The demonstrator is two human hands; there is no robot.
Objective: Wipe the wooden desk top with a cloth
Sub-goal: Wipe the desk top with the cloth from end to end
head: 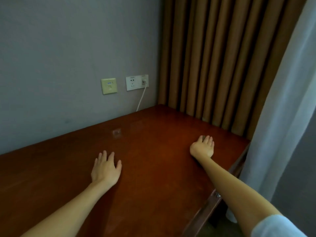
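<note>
**A:** What fills most of the view?

**B:** A grey wall (59, 57) on the left and a brown pleated curtain (222, 57) on the right. They meet behind the far corner of the desk (153, 177). The desk is dark reddish wood with a glossy top. A pale sheer curtain (283, 117) hangs just beyond its right edge.

**A:** And the person?

**B:** Two bare forearms reach in from the near side. A light sleeve (277, 226) shows at the right elbow.

**A:** How are the hands set?

**B:** The left hand (106, 168) lies palm down near the middle of the desk top. Its fingers are straight and slightly spread, with the thumb out to the side. The right hand (202, 147) is further out, close to the right edge and toward the far corner. It is also palm down, with straight fingers held close together.

**A:** Where is the cloth?

**B:** A small grey scrap (203, 136) shows on the wood at the right hand's fingertips. The rest is hidden under the hand, so I cannot tell for certain what it is.

**A:** Anything on the wall?

**B:** A white socket plate (135, 83) sits above the far edge, with a plug (145, 82) in its right half. A white cable (141, 100) drops from the plug behind the desk. A yellowish plate (109, 86) sits just left of the socket plate.
</note>
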